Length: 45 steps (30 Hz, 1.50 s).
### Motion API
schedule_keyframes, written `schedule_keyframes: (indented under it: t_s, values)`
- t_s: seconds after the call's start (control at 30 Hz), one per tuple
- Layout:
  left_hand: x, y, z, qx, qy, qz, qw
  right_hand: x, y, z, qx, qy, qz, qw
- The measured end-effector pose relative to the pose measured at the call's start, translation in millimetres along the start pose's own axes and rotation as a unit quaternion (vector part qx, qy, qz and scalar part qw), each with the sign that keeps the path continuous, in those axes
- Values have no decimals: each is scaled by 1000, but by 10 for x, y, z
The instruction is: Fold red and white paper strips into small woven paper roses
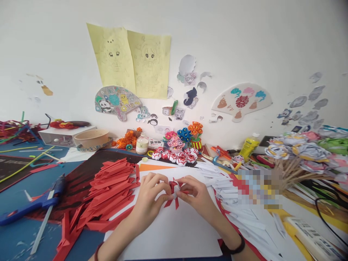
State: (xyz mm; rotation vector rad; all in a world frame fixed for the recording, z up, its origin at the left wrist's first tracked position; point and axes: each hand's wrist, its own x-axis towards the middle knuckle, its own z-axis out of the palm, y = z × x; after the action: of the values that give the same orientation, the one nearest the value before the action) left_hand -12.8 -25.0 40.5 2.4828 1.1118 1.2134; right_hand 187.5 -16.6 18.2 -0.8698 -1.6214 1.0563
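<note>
Between both hands is a small red and white paper flower [176, 189], held above a white sheet [174, 232]. My left hand [154, 192] pinches its left side with thumb and fingers. On the right side, my right hand [194, 190] grips it the same way. Red strip ends stick out below the flower. A pile of folded red paper strips [111, 188] lies to the left of my left hand. Folded white paper strips [231, 203] are spread to the right of my right hand. Several finished red and white paper flowers [181, 158] sit just beyond the sheet.
A blue glue gun [51, 197] with a glue stick lies at the left. Behind stand a tan bowl [91, 137], a small white bottle [141, 144] and a yellow bottle [248, 146]. White paper flowers on sticks [307, 152] and a white box [312, 239] are at the right.
</note>
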Motion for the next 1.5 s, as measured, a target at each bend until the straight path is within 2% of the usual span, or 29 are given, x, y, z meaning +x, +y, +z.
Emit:
schedule_keyframes:
  t_s: [0.13, 0.4, 0.57, 0.67, 0.83, 1.03, 1.1, 1.27, 1.5]
  values:
    - [-2, -6, 8, 13, 10, 0, 1000, -5, -7, -7, 3, -27, 6, 1000]
    - [-36, -33, 47, 31, 7, -1, 1000, -12, -86, 16, 2, 9, -12, 1000]
    - [-21, -31, 59, 6, 20, -34, 999, -9, -89, 39, 51, 33, -20, 998]
    - [-33, -55, 88, 12, 3, -63, 998, -18, -100, 70, 81, 20, -23, 996]
    - [-47, -124, 107, 19, 22, -88, 996, -34, -174, 63, 92, -14, 21, 995]
    - [-54, -147, 81, 8, -4, -64, 998, -17, -161, -38, 114, 64, 26, 991]
    - [-59, -164, 80, -1, -16, -61, 998, -11, -132, -61, 122, 50, 45, 990]
    - [-44, -201, 56, -38, -35, -59, 997, -19, -119, -40, 209, -46, 106, 971]
    - [-8, -127, -12, -113, -58, -52, 991, -25, -195, 0, 282, -64, 113, 950]
